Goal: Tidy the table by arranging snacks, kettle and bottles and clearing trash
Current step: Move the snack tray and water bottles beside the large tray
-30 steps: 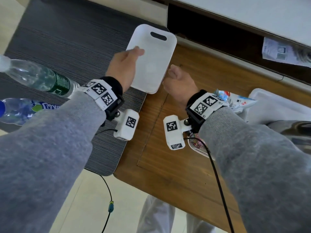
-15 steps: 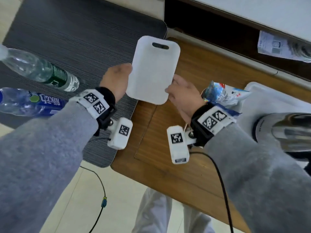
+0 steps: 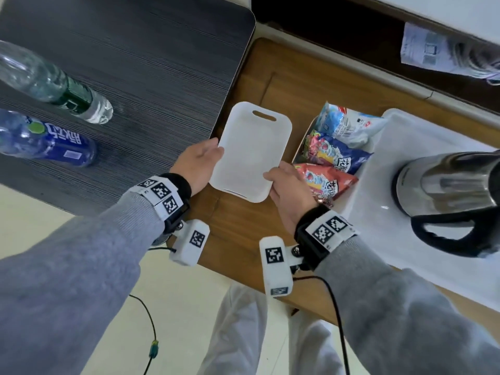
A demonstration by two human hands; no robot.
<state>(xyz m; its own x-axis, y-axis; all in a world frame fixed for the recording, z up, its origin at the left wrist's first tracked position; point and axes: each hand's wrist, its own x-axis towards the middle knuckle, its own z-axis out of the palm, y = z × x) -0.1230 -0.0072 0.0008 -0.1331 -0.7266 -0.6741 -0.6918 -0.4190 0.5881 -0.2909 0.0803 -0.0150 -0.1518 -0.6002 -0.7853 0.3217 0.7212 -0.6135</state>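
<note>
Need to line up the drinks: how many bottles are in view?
2, both on the dark mat at left: a green-label bottle farther away, a blue-label bottle nearer. Others may sit out of frame.

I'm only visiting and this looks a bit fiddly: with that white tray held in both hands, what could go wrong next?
1. The left hand and right hand hold the white tray only by its near edges, so it might tip or slip.
2. The snack packets lie right beside the right hand; setting the tray down could nudge them.
3. The kettle stands close by, so a wide swing might bump it.
</note>
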